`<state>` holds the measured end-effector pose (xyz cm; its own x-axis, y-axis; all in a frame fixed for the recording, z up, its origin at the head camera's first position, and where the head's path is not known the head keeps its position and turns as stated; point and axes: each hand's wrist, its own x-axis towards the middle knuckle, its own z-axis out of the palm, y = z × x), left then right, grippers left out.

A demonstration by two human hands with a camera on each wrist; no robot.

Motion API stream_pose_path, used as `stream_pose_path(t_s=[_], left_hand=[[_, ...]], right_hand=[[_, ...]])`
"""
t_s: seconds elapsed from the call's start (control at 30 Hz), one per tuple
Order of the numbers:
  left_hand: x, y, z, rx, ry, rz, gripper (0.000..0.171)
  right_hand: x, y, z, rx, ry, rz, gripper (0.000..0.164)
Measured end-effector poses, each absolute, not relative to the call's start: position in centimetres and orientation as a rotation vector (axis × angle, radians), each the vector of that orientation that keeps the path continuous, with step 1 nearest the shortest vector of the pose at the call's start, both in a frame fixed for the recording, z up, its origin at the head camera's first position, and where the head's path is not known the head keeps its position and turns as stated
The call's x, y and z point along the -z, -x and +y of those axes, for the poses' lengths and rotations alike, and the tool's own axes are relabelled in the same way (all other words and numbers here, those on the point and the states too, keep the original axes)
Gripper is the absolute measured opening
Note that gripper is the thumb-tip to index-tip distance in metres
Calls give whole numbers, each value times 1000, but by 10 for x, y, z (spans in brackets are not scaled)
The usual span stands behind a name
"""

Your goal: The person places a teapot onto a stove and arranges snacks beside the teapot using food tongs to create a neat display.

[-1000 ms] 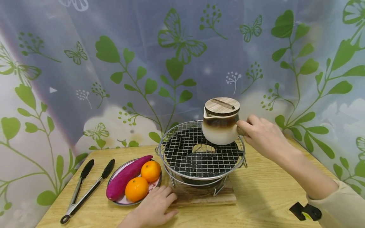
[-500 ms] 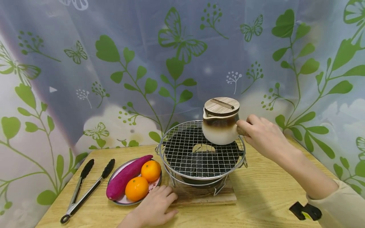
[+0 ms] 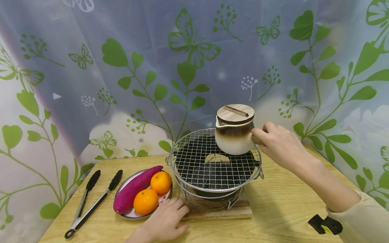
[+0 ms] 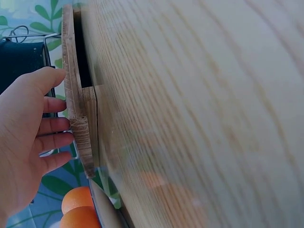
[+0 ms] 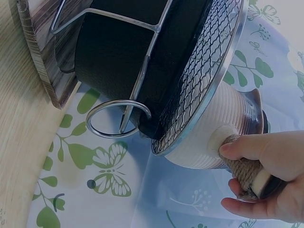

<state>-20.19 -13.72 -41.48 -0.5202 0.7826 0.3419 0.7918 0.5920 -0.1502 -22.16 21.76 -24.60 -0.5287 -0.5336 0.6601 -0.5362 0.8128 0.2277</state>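
A brown-and-cream ceramic teapot [image 3: 234,140] with a round wooden lid [image 3: 235,113] is upright at the right rear of the wire grill mesh [image 3: 197,168]. My right hand [image 3: 282,145] grips its rope-wrapped side handle [image 5: 244,171], thumb along the top in the right wrist view. Under the mesh is a black stove [image 5: 114,52] in a wire frame, on a wooden board [image 3: 218,213]. My left hand [image 3: 167,217] lies low by the board's front left corner, fingers relaxed and holding nothing. In the left wrist view its fingertips are at the board's edge.
Left of the stove, an oval plate [image 3: 129,216] bears a purple sweet potato [image 3: 135,190] and two oranges [image 3: 146,201]. Black-tipped tongs [image 3: 91,209] lie spread at the table's [image 3: 288,216] left. A leaf-patterned curtain [image 3: 146,94] hangs behind.
The teapot's lid and upper body have tipped very slightly toward the left and front. Both hands keep almost the same place.
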Motion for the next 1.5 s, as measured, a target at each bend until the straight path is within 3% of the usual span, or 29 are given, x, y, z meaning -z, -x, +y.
stream_pose_path(t_s=[1.5], left_hand=[[414,202,-136,16,1288,-2474,27]], right_hand=[[242,222,217,103,-705,-2251,26]])
